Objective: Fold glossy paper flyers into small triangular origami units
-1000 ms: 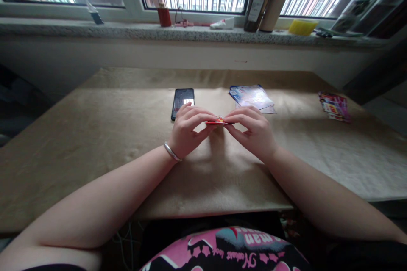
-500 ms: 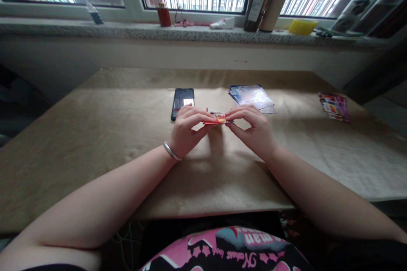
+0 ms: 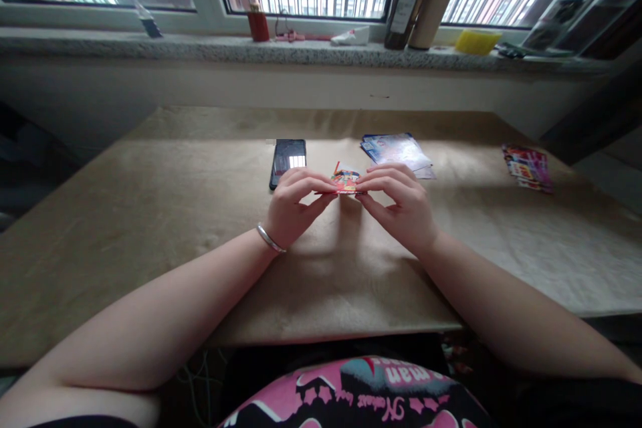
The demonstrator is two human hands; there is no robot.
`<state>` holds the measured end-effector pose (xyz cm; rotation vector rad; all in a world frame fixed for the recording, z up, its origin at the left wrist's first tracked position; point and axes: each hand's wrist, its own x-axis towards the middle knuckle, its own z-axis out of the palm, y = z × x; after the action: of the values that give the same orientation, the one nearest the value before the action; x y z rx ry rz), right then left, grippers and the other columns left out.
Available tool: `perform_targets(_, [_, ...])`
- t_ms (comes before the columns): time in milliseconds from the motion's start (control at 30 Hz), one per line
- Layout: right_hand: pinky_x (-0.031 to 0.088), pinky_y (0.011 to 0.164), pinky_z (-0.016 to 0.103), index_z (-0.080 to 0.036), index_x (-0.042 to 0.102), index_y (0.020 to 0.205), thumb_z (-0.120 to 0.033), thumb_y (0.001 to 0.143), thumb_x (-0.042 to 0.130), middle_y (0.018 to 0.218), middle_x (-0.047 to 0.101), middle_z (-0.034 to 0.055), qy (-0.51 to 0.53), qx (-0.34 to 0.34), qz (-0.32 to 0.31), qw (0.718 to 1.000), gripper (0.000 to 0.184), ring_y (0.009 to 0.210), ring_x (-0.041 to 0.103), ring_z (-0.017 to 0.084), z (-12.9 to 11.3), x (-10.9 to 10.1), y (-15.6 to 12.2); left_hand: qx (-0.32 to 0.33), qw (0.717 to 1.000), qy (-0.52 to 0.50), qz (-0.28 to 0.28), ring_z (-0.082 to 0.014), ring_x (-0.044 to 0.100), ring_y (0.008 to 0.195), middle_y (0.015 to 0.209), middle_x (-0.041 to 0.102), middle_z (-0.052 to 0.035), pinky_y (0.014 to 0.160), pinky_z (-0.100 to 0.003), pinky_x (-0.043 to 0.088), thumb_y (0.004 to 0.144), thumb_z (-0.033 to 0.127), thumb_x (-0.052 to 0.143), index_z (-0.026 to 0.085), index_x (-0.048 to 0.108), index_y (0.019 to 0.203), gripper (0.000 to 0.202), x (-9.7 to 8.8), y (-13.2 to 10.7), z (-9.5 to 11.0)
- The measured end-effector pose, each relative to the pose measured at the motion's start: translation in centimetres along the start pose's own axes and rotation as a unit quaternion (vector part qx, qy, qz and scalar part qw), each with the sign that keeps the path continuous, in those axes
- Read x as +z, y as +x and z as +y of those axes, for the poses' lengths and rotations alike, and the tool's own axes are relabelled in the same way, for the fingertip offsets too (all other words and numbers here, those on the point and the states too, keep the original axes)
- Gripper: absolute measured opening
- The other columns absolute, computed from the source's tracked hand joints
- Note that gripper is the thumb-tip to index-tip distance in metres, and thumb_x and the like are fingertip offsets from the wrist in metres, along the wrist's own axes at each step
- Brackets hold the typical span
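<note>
Pinching the small red printed card [image 3: 346,181] between my left hand [image 3: 293,207] and right hand [image 3: 401,204], I hold its long axis crosswise above the brown desk's [image 3: 150,214] middle, equally near both.

The small red printed card [image 3: 346,181], seen edge-on and nearly flat a second ago, has tipped up so its colourful face now shows, pinched between the left hand [image 3: 292,207] and the right hand [image 3: 401,204], which have risen slightly.
</note>
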<state>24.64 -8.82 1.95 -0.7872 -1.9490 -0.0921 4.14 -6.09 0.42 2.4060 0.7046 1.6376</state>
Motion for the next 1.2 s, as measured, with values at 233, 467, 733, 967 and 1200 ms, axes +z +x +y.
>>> perform_targets(233, [0.049,0.084,0.041,-0.028,0.066,0.08,-0.019,0.081,0.063,0.083,0.07,0.0,0.015,0.008,-0.001,1.0,0.009,0.091,0.062,0.02,-0.04,-0.13,0.05,-0.025,1.0,-0.014,-0.012,-0.0131,0.063,0.079,0.085,0.069,-0.0027,0.076,-0.03,0.051,0.081,0.024,0.067,0.02,0.065,0.081,0.005,0.03,-0.23,0.09])
perform_targets(467, [0.05,0.083,0.041,-0.025,0.064,0.08,-0.019,0.08,0.063,0.081,0.071,0.0011,0.02,0.018,0.004,1.0,0.007,0.09,0.063,0.02,0.1,-0.06,0.12,-0.042,0.999,-0.018,-0.015,-0.0129,0.062,0.076,0.084,0.068,-0.0036,0.073,-0.029,0.05,0.082,0.025,0.065,0.018,0.065,0.08,0.007,0.06,-0.27,0.05])
perform_targets(733, [0.051,0.083,0.038,-0.026,0.065,0.078,-0.016,0.078,0.064,0.081,0.07,0.0004,-0.006,-0.011,-0.03,0.999,0.011,0.093,0.061,0.02,-0.43,0.06,0.14,0.017,0.994,0.087,-0.064,-0.0142,0.058,0.073,0.079,0.066,-0.0018,0.075,-0.031,0.045,0.082,0.027,0.064,0.02,0.063,0.079,0.008,0.23,0.0,0.27])
perform_targets(967, [0.05,0.086,0.04,-0.025,0.062,0.08,-0.016,0.077,0.063,0.082,0.069,0.0012,0.025,0.024,-0.034,0.999,0.009,0.094,0.06,0.02,-0.37,0.43,0.05,0.016,0.996,0.075,-0.055,-0.0132,0.058,0.073,0.078,0.065,-0.0015,0.076,-0.03,0.045,0.084,0.03,0.062,0.02,0.064,0.074,0.014,0.32,-0.02,0.06])
perform_targets(1200, [0.05,0.086,0.038,-0.027,0.065,0.078,-0.017,0.078,0.062,0.084,0.069,0.0,-0.007,-0.009,-0.05,0.999,0.011,0.096,0.059,0.02,-0.46,0.23,0.16,0.022,0.989,0.11,-0.099,-0.0132,0.058,0.075,0.082,0.068,0.0003,0.077,-0.03,0.043,0.085,0.031,0.06,0.024,0.066,0.082,0.01,0.38,-0.06,0.21])
